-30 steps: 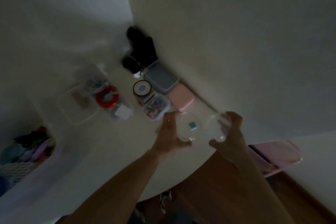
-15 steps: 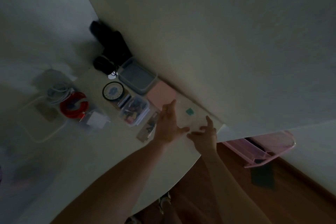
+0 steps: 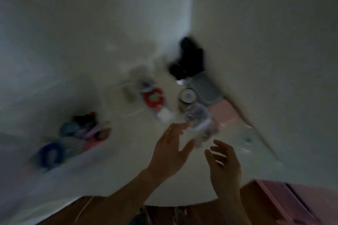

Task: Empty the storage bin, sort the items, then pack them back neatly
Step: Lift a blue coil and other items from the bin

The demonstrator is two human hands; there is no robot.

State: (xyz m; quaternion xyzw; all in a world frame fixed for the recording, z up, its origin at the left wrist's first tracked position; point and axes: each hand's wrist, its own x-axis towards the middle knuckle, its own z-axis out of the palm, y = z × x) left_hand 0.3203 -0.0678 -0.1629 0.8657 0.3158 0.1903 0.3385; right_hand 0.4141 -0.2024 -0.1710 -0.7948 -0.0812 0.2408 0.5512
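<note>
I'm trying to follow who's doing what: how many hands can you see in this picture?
2. The left hand is raised over the white table, fingers spread; the right hand is beside it, fingers loosely curled. Both look empty, though the picture is blurred.

1. Heavy blur; the left hand [image 3: 169, 153] and right hand [image 3: 224, 164] hover with fingers spread, holding nothing.
2. Just beyond the left fingertips lies a small clear box [image 3: 198, 118].
3. Farther off, a red coil [image 3: 153, 98].
4. Well left, a colourful pile [image 3: 80, 133].
</note>
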